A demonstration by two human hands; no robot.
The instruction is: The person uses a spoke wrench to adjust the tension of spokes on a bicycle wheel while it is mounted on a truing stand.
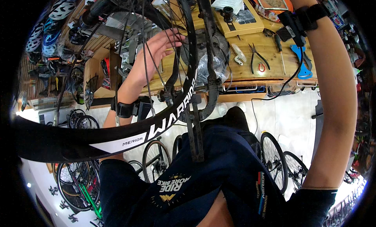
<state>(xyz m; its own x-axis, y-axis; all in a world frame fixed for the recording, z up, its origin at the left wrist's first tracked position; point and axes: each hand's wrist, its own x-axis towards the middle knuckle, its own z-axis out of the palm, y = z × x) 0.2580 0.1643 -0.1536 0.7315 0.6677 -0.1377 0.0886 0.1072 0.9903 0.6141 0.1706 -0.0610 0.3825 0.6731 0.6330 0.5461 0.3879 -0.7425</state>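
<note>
Big white slanted capitals (157, 128) sweep along the black wheel rim (74, 143), and small dark capitals (132, 141) stand on its white panel (111, 148). I see white wording (172, 184) above a golden emblem (167, 197) on the left of the navy shirt (231, 164); pale lettering runs down a red-and-blue strip (261, 193) at right, tiny print (265, 206) alongside.

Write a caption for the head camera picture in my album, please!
A left hand seen through a black bike wheel, near a wooden workbench with pliers and a screwdriver.
</note>
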